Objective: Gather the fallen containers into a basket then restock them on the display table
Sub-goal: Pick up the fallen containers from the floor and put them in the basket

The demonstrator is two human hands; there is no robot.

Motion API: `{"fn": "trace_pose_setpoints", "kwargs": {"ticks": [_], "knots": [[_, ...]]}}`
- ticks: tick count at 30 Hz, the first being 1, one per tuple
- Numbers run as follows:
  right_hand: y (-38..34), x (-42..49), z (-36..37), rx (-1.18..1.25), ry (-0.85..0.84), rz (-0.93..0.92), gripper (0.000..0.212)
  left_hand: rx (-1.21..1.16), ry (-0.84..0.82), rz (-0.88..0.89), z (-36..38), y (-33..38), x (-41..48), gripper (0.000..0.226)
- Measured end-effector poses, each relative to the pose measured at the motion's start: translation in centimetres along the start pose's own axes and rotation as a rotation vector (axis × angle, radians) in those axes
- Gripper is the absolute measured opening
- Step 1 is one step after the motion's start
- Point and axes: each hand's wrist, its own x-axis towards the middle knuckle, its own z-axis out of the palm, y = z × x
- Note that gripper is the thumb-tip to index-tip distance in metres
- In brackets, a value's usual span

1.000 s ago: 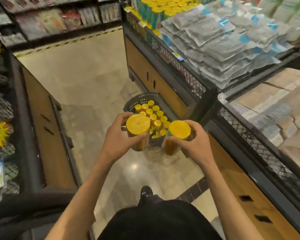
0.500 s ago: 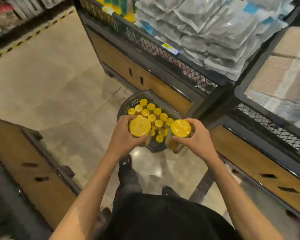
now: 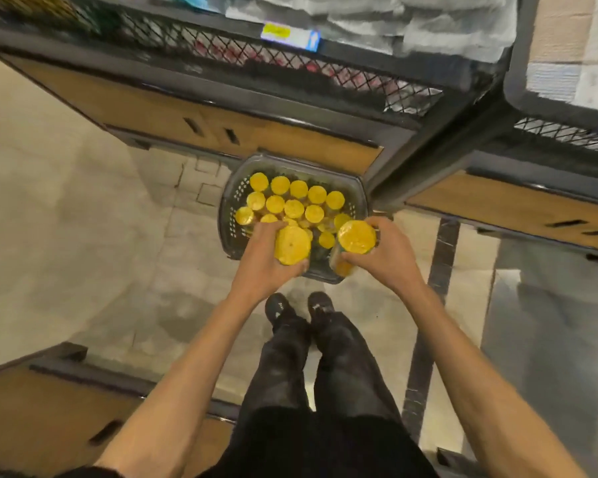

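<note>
my left hand [image 3: 266, 267] grips left container [image 3: 292, 244] | my right hand [image 3: 387, 260] grips right container [image 3: 357, 237] | both upright, lids facing me | basket [image 3: 233, 201] just below, at 12 o'clock | display table [image 3: 135, 105] beyond at 12, right hand marginally nearer, I reckon

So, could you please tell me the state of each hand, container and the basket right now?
left hand, grips the left container.
right hand, grips the right container.
left container, lid on, lid facing up.
right container, lid on, lid facing up.
basket, standing on the floor, nearly full.
stored containers, upright, lids on, packed together.
</note>
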Motion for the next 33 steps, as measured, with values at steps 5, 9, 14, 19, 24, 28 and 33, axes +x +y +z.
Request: {"fn": "trace_pose_setpoints", "kwargs": {"ticks": [5,9,14,19,24,28,33], "knots": [[3.1,4.9,4.3,0.001,-0.009,0.05,0.074,0.024,-0.047,-0.023,3.5,-4.8,5.4,0.077],[6.3,8.5,7.2,-0.035,-0.013,0.069,0.074,-0.005,-0.079,0.0,6.8,-8.5,9.3,0.067],[10.2,12.6,10.8,-0.073,-0.059,0.103,0.083,0.034,-0.085,-0.042,11.2,-13.7,12.7,0.07],[14.2,15.9,14.6,-0.143,-0.101,0.049,0.082,0.083,-0.176,-0.184,15.8,-18.0,15.4,0.081],[17.6,18.6,18.5,-0.21,-0.146,0.054,0.086,0.116,-0.174,-0.151,19.4,-21.0,18.2,0.082],[19.9,20.6,21.0,-0.249,-0.14,0.063,0.086,0.167,-0.16,-0.124,21.4,-22.6,20.4,0.082],[22.2,22.6,22.9,-0.295,-0.126,0.076,0.084,0.317,-0.212,0.005,24.4,-24.2,22.2,0.083]]}}
